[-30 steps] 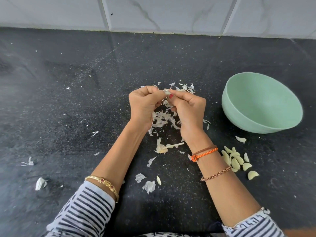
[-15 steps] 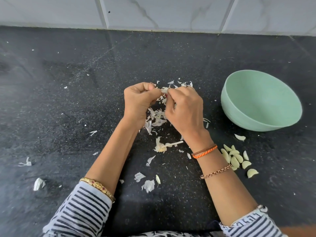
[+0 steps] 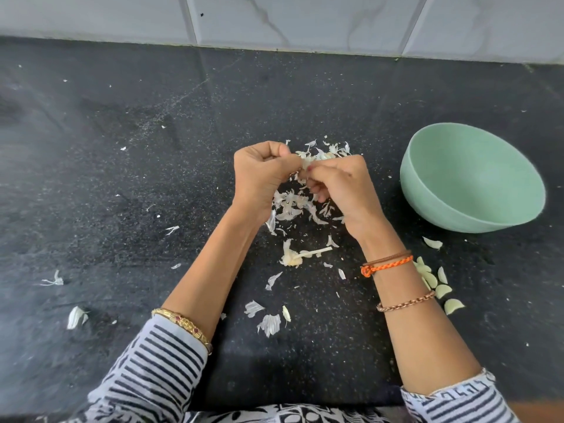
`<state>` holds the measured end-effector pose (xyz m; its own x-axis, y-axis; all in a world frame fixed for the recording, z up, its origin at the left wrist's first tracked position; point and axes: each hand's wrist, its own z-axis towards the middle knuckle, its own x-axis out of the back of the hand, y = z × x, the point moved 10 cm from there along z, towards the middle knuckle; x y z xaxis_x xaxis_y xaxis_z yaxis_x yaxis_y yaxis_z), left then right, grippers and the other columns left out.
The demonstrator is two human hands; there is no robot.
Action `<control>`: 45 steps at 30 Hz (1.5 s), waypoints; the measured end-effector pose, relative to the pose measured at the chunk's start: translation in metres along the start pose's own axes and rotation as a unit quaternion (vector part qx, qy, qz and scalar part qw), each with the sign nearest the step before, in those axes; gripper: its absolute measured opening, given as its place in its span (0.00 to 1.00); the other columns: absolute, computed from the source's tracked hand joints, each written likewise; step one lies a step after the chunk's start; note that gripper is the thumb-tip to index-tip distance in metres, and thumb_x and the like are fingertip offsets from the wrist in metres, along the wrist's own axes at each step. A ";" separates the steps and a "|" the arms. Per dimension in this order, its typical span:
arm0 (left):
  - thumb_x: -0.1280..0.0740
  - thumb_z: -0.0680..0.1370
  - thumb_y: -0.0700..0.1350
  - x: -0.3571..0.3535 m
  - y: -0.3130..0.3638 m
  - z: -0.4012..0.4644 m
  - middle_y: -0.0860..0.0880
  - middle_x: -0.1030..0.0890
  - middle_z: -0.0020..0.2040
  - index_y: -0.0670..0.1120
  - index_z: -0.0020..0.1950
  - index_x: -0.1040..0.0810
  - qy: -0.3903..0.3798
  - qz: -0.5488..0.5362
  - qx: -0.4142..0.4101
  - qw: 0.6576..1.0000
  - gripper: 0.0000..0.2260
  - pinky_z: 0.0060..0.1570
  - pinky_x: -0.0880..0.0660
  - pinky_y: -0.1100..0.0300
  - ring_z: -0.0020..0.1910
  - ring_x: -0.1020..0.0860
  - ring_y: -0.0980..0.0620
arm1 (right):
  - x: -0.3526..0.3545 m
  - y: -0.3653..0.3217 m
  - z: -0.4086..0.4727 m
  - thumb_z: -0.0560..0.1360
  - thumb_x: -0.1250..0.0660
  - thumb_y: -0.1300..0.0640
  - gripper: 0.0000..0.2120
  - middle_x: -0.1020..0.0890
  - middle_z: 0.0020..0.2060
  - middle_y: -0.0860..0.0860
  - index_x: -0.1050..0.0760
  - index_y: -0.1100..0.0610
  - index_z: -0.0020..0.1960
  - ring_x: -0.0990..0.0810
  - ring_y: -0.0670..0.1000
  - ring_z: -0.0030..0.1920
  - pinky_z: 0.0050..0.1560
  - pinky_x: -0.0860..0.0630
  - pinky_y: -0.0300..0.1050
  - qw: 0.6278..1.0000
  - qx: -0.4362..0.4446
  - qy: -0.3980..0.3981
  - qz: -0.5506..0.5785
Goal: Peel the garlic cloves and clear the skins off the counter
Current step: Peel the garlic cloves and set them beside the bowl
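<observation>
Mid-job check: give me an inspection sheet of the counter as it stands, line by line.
Surface: black speckled counter, dusted with fine pale bits.
Job's things: peeled cloves lie in a cluster right of the right wrist; garlic clove being peeled sits between both hands; green bowl looks empty.
Clutter: garlic skins piled under the hands, loose flakes scattered left and toward the person; stalk piece lies below them.
Grippers: left hand and right hand both pinch the clove.
Cables: nothing seen.
Surroundings: tiled wall behind the counter.
</observation>
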<state>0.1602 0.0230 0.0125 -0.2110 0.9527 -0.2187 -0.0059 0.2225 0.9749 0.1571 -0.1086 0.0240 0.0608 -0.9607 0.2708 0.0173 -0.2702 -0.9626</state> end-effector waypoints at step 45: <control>0.34 0.73 0.40 -0.010 0.033 -0.012 0.53 0.21 0.35 0.44 0.42 0.17 -0.031 0.285 -0.243 0.927 0.05 0.34 0.33 0.71 0.33 0.27 0.62 | 0.022 -0.028 -0.014 0.72 0.33 0.65 0.06 0.18 0.33 0.49 0.17 0.61 0.45 0.21 0.46 0.37 0.37 0.23 0.38 0.964 0.173 0.165 -0.116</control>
<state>0.1507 0.0180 0.0472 -0.2585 0.9001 0.3507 -0.3527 -0.4259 0.8332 0.1444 -0.1234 0.0573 -0.3042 -0.8604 0.4089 0.3283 -0.4976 -0.8029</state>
